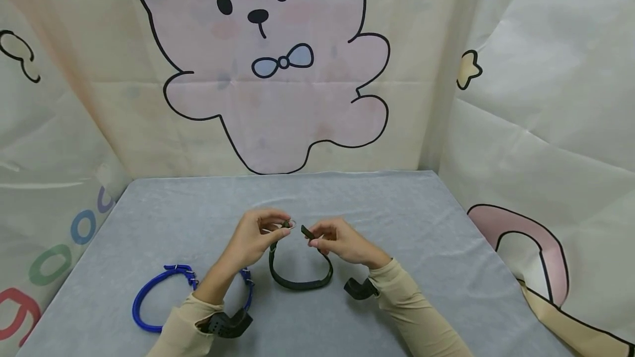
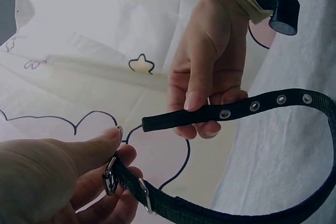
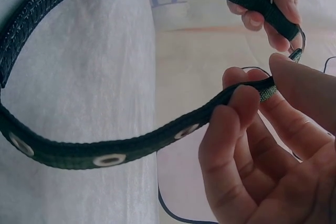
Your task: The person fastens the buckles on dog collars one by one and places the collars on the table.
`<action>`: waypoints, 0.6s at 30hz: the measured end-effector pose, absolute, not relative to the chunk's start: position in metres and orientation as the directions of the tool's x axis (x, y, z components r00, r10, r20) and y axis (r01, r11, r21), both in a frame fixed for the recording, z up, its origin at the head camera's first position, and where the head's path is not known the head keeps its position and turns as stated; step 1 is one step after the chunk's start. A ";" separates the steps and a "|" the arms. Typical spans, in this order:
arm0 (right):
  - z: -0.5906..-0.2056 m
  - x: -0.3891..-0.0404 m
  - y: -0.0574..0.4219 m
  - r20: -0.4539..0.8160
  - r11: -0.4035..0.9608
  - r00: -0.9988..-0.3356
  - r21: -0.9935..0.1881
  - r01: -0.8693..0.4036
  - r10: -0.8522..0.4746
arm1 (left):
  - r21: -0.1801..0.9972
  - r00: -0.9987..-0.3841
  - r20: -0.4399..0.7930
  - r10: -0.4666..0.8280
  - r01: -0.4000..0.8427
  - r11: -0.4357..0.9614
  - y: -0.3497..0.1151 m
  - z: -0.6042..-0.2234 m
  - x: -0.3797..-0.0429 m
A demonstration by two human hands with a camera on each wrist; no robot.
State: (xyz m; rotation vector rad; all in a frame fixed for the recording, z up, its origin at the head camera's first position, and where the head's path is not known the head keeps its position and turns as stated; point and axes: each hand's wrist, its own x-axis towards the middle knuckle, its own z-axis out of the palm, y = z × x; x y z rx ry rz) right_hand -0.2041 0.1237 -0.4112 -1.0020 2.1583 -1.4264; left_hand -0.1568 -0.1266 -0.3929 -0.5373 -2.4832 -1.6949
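Observation:
A dark green collar (image 1: 301, 286) forms a loop above the table, its two ends held apart. At its buckle end, my left hand (image 1: 256, 236) pinches the strap between thumb and fingers, beside a metal ring. The buckle (image 2: 109, 177) shows in the left wrist view. My right hand (image 1: 345, 242) pinches the strap near the free tip (image 2: 152, 123), which points toward the left hand. Several metal eyelets (image 2: 254, 106) line the strap behind the right fingers. In the right wrist view, the right thumb and fingers (image 3: 223, 145) hold that end.
On the grey cloth-covered table (image 1: 397, 203), a blue collar (image 1: 140, 303) with a metal buckle lies at the left, partly behind the left forearm. More blue strap (image 1: 247, 277) shows right of that forearm; whether it is the same collar cannot be told. Printed curtains (image 1: 278, 125) stand around.

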 end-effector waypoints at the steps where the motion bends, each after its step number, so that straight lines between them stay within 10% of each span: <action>1: -0.411 -0.204 0.123 0.081 0.236 -0.680 -0.903 -0.359 -0.729 | 0.885 -0.933 0.269 0.240 0.338 0.322 -0.126 -0.394 -0.157; 18: -0.410 -0.199 0.122 0.075 0.231 -0.666 -0.904 -0.359 -0.742 | 0.878 -0.931 0.253 0.263 0.335 0.343 -0.115 -0.398 -0.152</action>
